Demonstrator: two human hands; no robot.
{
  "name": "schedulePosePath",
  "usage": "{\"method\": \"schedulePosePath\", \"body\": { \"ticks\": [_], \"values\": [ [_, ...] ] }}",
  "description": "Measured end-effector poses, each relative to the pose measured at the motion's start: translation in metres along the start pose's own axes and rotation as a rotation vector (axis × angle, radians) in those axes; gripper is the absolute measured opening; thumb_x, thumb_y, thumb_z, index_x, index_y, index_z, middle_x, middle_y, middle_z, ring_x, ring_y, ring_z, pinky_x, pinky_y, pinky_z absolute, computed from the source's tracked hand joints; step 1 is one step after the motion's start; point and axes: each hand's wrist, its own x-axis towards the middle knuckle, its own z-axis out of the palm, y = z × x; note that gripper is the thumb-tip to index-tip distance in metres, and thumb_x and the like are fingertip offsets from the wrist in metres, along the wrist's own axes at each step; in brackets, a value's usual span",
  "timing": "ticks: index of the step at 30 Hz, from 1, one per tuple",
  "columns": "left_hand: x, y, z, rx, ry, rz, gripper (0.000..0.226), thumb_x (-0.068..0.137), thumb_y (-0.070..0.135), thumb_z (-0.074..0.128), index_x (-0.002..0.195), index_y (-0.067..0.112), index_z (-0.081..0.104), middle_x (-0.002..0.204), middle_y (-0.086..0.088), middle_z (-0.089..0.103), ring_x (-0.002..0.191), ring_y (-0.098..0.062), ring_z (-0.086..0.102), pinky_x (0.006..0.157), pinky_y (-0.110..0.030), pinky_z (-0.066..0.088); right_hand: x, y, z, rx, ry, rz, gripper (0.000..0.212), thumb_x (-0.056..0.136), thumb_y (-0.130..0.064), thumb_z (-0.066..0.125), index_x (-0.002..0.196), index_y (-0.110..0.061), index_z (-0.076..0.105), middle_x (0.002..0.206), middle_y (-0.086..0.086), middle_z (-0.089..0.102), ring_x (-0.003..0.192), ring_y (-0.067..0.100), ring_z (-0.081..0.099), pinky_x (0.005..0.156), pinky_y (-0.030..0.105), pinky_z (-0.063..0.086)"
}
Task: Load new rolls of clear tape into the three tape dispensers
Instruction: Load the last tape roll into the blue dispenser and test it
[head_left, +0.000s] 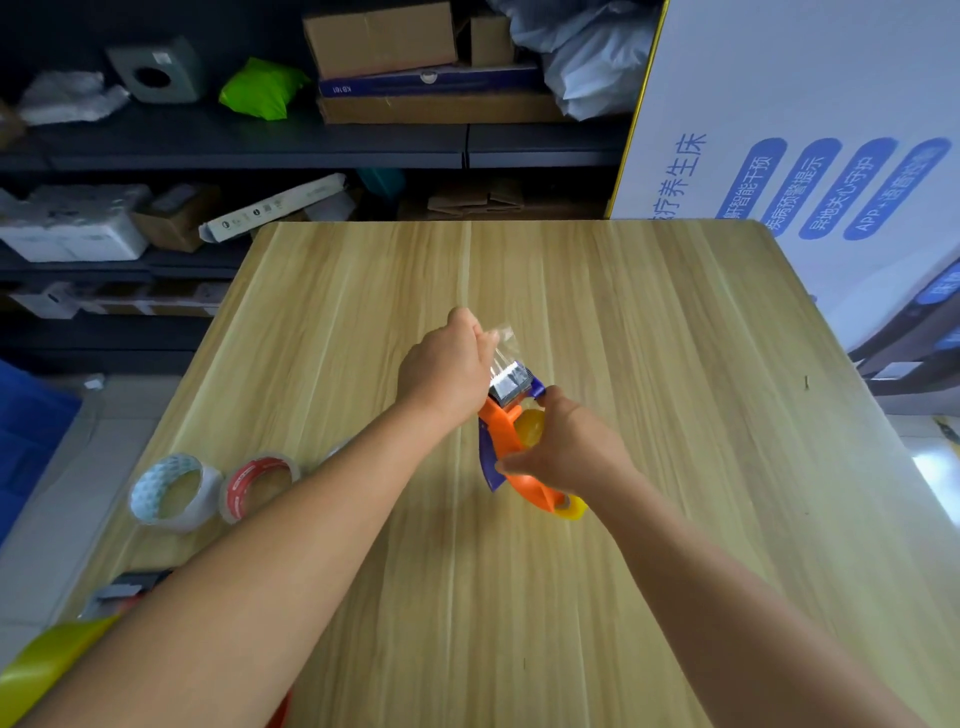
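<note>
At the near left corner of the wooden worktop (649, 312) a yellow-green curved object (47, 660) pokes into view, too cropped to name. Just beyond it lies a dark grey and black piece with a touch of red (124, 592), partly hidden by the left forearm; it may be another dispenser, but that cannot be told. Further in on the left side stand two tape rolls, touching each other: a clear tape roll with a white, blue-dotted core (174, 491) and, to its right, a clear tape roll with a red printed core (260, 486). Both lie flat, well apart from the hands.

Near the middle of the worktop, the left hand (449, 364) reaches forward with its fingers curled, pinching the free end of a clear tape strip (501, 345). The strip runs from those fingers down to the metal cutter plate (511, 384) at the front of an orange and purple tape dispenser (501, 436).

The right hand (566, 452) grips this dispenser from the right, its fingers wrapped over the body and the thumb on the near side. A yellowish clear tape roll (530, 428) sits in the dispenser, showing between the orange frame and the palm, and again below the wrist.

Behind the worktop, dark shelves (260, 150) hold cardboard boxes (379, 39), a green bag (262, 88) and white packaging. On the right stands a large white printed carton (810, 104).
</note>
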Motion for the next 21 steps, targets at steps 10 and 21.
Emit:
{"method": "schedulePosePath", "body": {
  "ticks": [10, 21],
  "values": [
    [0.015, 0.031, -0.028, 0.016, 0.056, 0.144, 0.025, 0.099, 0.036, 0.035, 0.084, 0.018, 0.039, 0.064, 0.006, 0.051, 0.057, -0.020, 0.050, 0.046, -0.031, 0.028, 0.018, 0.004, -0.020, -0.113, 0.125, 0.012, 0.034, 0.072, -0.036, 0.066, 0.087, -0.020, 0.039, 0.074, -0.004, 0.050, 0.064, 0.019, 0.050, 0.049, 0.027, 0.034],
    [0.031, 0.057, -0.068, -0.316, -0.026, 0.031, 0.026, 0.100, 0.034, 0.035, 0.080, 0.018, 0.036, 0.091, -0.008, 0.067, 0.085, -0.028, 0.066, 0.076, -0.046, 0.052, 0.015, 0.007, -0.038, 0.166, 0.239, -0.111, 0.041, 0.068, -0.045, 0.069, 0.094, -0.020, 0.050, 0.063, -0.011, 0.048, 0.051, 0.001, 0.044, 0.041, 0.023, 0.029]
  ]
}}
